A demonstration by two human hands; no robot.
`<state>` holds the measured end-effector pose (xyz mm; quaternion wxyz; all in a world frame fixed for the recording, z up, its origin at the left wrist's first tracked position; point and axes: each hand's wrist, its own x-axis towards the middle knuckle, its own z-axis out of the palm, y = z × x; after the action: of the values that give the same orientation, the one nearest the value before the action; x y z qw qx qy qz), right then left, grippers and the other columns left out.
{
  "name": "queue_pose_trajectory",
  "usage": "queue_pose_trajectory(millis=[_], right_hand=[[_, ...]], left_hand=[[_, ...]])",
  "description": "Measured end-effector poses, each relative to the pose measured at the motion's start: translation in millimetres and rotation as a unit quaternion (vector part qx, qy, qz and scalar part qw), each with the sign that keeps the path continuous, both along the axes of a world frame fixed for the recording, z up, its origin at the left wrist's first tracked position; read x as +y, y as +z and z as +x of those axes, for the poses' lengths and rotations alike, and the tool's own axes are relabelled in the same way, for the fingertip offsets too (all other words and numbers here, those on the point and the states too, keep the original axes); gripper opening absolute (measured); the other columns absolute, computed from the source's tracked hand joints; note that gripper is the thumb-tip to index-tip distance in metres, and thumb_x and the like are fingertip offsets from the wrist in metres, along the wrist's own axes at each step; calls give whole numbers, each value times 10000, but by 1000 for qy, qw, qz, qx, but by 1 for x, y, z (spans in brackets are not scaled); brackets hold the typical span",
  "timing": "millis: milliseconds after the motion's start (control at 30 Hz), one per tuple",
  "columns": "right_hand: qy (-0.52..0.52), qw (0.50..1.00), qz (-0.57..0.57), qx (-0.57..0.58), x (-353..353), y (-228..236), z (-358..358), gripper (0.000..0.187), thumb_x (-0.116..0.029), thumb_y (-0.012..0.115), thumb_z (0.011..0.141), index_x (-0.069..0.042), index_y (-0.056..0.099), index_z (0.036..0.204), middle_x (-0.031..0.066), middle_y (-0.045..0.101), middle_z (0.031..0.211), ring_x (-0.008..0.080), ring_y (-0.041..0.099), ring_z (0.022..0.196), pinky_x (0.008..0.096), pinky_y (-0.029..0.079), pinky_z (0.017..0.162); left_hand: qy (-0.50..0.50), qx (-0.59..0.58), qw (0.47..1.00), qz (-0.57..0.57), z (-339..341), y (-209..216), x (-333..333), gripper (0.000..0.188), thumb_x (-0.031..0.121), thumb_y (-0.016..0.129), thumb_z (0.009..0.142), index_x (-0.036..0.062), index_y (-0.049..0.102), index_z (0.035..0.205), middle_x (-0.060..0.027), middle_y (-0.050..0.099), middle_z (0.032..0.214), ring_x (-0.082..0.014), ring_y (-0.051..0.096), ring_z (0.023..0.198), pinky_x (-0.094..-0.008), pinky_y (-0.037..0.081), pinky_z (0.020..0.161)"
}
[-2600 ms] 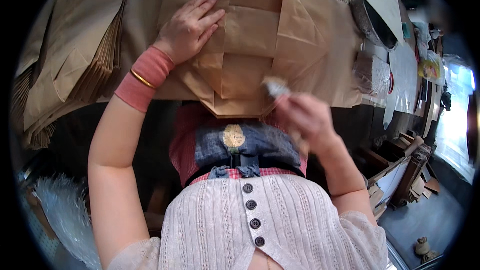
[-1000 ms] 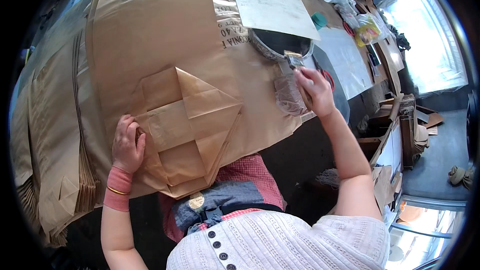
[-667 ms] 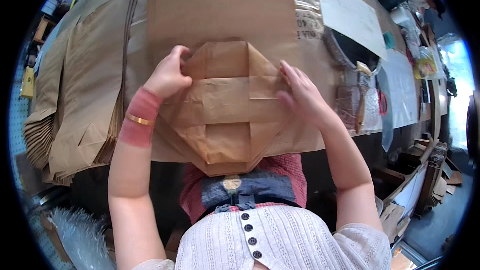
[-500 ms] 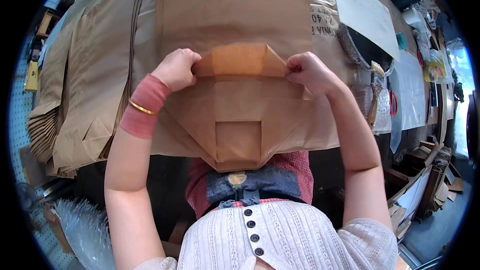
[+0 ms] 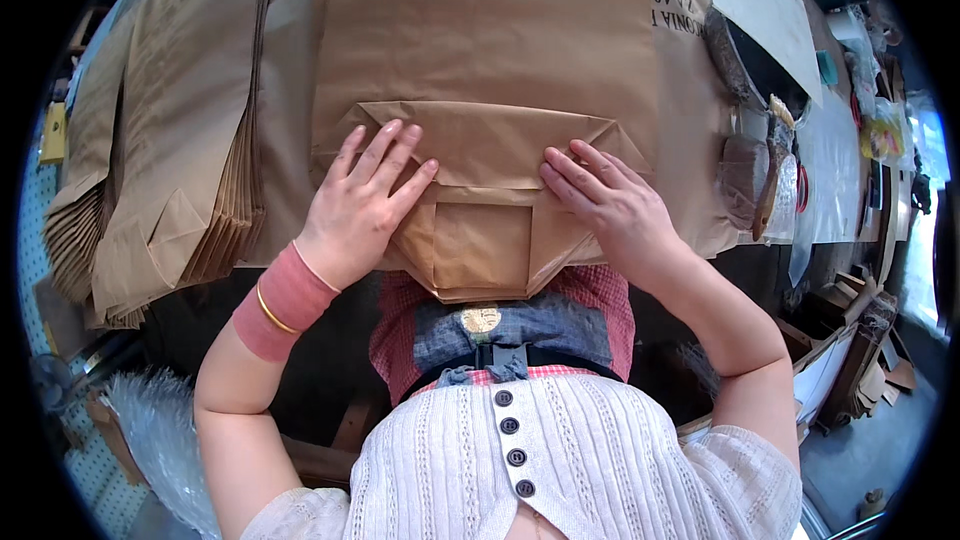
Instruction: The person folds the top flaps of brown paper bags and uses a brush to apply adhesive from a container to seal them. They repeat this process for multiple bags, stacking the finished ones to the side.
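A large brown paper bag (image 5: 480, 50) lies flat in front of me, its folded bottom end toward my body. The far flap (image 5: 490, 145) of that bottom is folded down toward me, and the near part is still spread as a squared pocket (image 5: 484, 245). My left hand (image 5: 365, 190) presses on the left end of the flap, fingers stretched and apart. On the flap's right end, my right hand (image 5: 610, 202) lies with its fingers extended. Neither hand grips anything.
Stacks of folded brown paper bags (image 5: 185, 140) lie on the left of the table. At right are a brush (image 5: 775, 175), a dark curved container (image 5: 755, 60), red-handled scissors (image 5: 802, 188) and clear plastic sheeting (image 5: 840, 170). Cardboard pieces (image 5: 850, 340) stand below the table's right side.
The flap, pinched up between both hands before, now lies folded down. Both hands have let go of its edge, moved nearer to me and flattened onto the paper.
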<state>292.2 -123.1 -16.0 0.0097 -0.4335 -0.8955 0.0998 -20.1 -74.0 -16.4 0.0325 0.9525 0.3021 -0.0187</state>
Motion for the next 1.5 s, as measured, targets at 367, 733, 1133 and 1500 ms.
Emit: queue_pose_trajectory(millis=[367, 733, 1133, 1500], right_hand=[[-144, 968, 99, 179, -52, -25, -23, 324, -60, 657, 709, -31, 628, 1030, 118, 604, 1016, 321, 601, 935, 405, 507, 812], [-342, 864, -62, 364, 14, -26, -12, 102, -94, 726, 773, -11, 670, 786, 100, 616, 778, 260, 579, 777, 359, 470, 673], [-421, 903, 69, 46, 43, -36, -45, 348, -348, 767, 753, -70, 569, 688, 70, 614, 776, 256, 599, 635, 353, 472, 546], [-119, 982, 91, 115, 19, -41, -94, 801, -330, 694, 754, 44, 386, 1392, 214, 421, 1432, 342, 357, 1369, 432, 272, 1142]], left_hand=[[-18, -147, 962, -229, -12, -3, 9, 390, 125, 701, 613, 34, 595, 977, -185, 303, 1522, -421, 222, 1418, -495, 225, 1151], [229, -362, 872, -238, 5, -29, 33, 181, 65, 686, 808, 0, 526, 753, -104, 515, 802, -289, 516, 759, -406, 419, 695], [364, -177, 913, 54, 50, -46, 43, 411, 369, 725, 806, 52, 486, 702, -96, 526, 698, -312, 557, 655, -435, 439, 575], [111, -71, 990, -51, 51, -21, 4, 821, 311, 611, 728, -52, 357, 1420, -186, 307, 1519, -267, 260, 1430, -407, 164, 1189]])
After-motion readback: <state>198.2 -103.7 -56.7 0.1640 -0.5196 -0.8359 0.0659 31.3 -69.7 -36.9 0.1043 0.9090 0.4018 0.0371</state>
